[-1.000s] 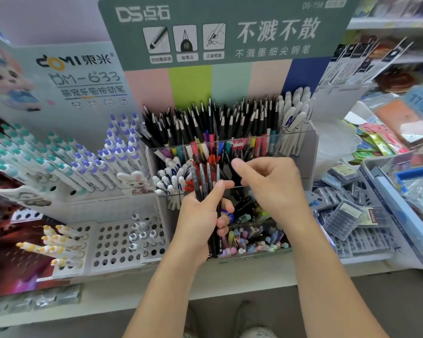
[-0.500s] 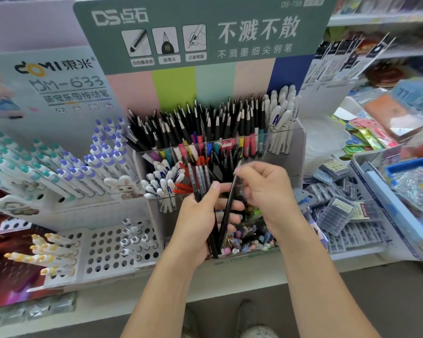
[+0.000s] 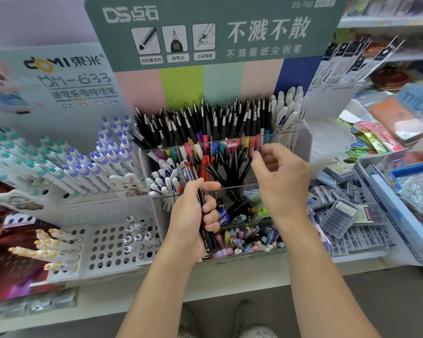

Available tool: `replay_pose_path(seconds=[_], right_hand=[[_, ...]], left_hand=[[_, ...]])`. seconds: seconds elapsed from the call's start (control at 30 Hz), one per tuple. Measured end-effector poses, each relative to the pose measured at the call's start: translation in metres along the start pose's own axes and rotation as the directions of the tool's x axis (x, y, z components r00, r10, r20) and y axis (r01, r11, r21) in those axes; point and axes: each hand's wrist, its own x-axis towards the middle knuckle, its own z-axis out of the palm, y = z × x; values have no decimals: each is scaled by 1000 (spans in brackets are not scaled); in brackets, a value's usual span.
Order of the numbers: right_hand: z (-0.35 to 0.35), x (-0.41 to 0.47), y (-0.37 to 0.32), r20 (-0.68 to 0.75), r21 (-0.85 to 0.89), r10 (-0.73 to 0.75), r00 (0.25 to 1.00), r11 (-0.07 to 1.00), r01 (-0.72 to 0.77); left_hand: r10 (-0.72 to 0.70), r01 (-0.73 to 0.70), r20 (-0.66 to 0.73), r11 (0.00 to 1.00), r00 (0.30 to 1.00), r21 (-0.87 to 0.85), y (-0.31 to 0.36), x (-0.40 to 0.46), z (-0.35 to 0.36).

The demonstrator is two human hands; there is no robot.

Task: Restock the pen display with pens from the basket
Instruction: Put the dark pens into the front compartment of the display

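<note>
Our left hand point(image 3: 193, 215) grips a small bundle of dark pens point(image 3: 204, 211), held upright in front of the clear acrylic pen display point(image 3: 300, 152). That bundle is the stock we still have to place. Our right hand point(image 3: 280, 176) is raised at the middle tier, thumb and forefinger close together; motion blur makes it hard to say whether they pinch a pen's tip or nothing at all. Black pens point(image 3: 230, 164) already crowd that tier, with the back row point(image 3: 205, 123) packed tight behind. To seat the next pen well, we should aim it tip-down into a gap among like pens and keep the bundle clamped so none slip. No basket is visible to us here.
</note>
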Motion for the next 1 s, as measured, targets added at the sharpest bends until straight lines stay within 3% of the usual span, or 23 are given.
replay_pose_path(seconds=[0.1, 0.3, 0.53, 0.63, 0.73, 0.87, 1.0], right_hand=[[11, -5, 10, 81, -83, -8, 997, 996, 15], [19, -4, 13, 127, -51, 54, 990, 998, -48], [-3, -2, -20, 2, 121, 138, 990, 983, -137], [-12, -1, -37, 238, 92, 141, 961, 982, -167], [-7, -8, -39, 451, -59, 214, 866, 976, -210], [4, -16, -35, 515, 78, 322, 794, 905, -417], [0, -15, -36, 519, 274, 406, 752, 755, -596]], left_hand=[[-29, 30, 17, 998, 999, -59, 0, 0, 0], [-8, 8, 29, 1000, 1000, 4, -1, 1, -2], [39, -48, 91, 994, 995, 97, -2, 4, -6], [45, -59, 124, 992, 991, 111, -3, 3, -4], [51, -73, 152, 987, 987, 143, -3, 3, -1], [66, -112, 202, 968, 977, 224, -5, 4, 0], [69, -142, 253, 948, 965, 285, -3, 3, -3]])
